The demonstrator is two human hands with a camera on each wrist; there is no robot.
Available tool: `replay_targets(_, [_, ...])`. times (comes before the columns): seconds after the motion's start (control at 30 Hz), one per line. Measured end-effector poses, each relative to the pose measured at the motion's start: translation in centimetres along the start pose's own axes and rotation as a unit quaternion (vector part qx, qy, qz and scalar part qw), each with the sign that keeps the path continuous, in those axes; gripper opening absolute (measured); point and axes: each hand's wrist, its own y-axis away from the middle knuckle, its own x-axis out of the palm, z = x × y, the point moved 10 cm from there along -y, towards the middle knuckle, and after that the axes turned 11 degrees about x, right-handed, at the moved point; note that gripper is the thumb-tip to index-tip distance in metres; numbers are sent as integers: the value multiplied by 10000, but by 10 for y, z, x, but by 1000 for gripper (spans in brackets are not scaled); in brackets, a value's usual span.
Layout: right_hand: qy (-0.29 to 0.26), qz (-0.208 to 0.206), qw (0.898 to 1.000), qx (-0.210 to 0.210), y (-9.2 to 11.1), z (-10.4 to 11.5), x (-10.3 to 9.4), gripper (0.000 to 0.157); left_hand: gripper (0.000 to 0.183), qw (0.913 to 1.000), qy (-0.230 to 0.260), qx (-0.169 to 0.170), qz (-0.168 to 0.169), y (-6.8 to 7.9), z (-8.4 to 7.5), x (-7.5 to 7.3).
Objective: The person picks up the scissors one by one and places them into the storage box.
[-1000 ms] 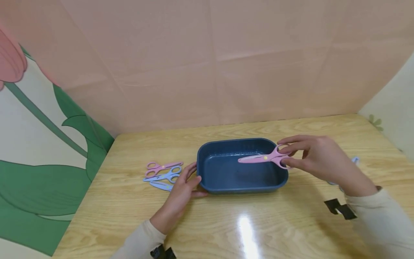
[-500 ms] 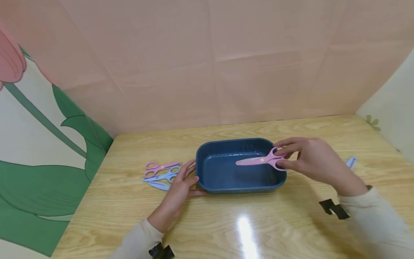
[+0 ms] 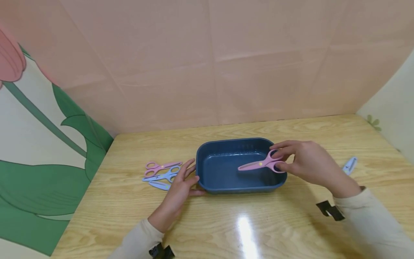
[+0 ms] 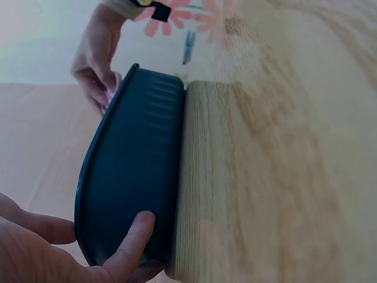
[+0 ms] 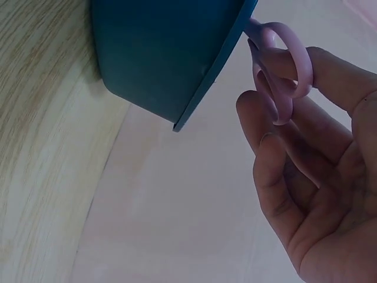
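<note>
My right hand (image 3: 307, 163) pinches pink scissors (image 3: 255, 166) by the handle loops, the blades pointing left over a dark blue rectangular bin (image 3: 240, 189). In the right wrist view, a finger passes through a pink loop (image 5: 303, 68) beside the bin's wall (image 5: 156, 71); the blades are hidden there. My left hand (image 3: 178, 189) rests against the bin's left end with its fingers spread. Seen from the left wrist, one extended fingertip (image 4: 143, 221) touches the bin's long side and another finger touches near the rim. No scissors show on the bin's visible floor.
Left of the bin lie pink scissors (image 3: 158, 168), blue scissors (image 3: 166, 176) and a partly covered blue pair (image 3: 159, 185). Another blue pair (image 3: 350, 165) lies at the right, partly behind my right wrist. A pink sheet (image 3: 213, 72) hangs behind the wooden table (image 3: 200, 230).
My right hand has moved left and slightly toward me, lowering the pink scissors toward the bin. More of the blue scissors at the right is uncovered. My left hand has stayed at the bin.
</note>
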Motion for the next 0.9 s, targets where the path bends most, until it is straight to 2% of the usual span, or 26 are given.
replay_targets(0.57, [167,205,9996,53,0,2,8,18,58,10000,-12,-31,2,0,1,0])
replay_targets(0.9, [362,498,9979,217,-1,1,17,18,59,10000,7,-45,-12,0,2,0])
